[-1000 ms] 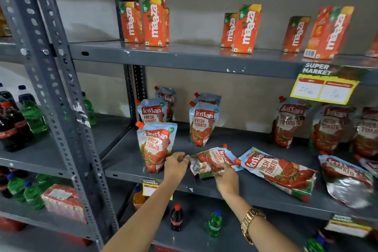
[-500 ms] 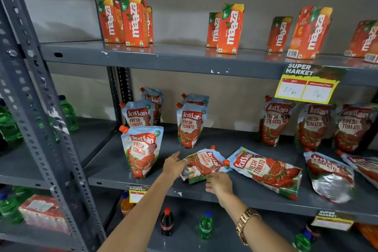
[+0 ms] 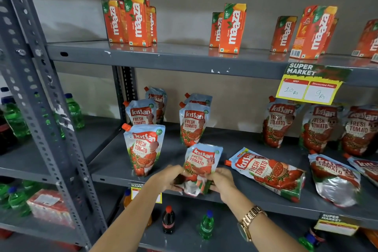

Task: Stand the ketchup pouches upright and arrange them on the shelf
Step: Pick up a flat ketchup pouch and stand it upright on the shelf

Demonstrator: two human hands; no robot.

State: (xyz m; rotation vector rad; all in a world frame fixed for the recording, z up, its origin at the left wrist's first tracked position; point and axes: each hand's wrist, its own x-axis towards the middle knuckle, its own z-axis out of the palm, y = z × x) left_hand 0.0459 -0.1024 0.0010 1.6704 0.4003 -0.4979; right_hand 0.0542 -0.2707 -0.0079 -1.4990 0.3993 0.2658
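A ketchup pouch [image 3: 201, 161] is held nearly upright at the front of the middle grey shelf [image 3: 114, 161]. My left hand [image 3: 170, 177] grips its bottom left, and my right hand [image 3: 222, 181] grips its bottom right. Upright pouches stand to the left [image 3: 144, 147], behind [image 3: 193, 122] and at the far right [image 3: 278, 122]. One pouch lies flat just right of my hands [image 3: 268, 172]; another lies further right [image 3: 333, 178].
Orange juice cartons [image 3: 233, 28] stand on the shelf above. A yellow price tag [image 3: 311, 86] hangs from its edge. Small bottles [image 3: 206, 224] sit on the shelf below. A grey upright post [image 3: 47, 120] stands at left, green bottles [image 3: 14, 120] beyond it.
The pouch between my hands was lying tilted on the shelf; it has been raised nearly upright, both hands now at its base. The view has shifted right.
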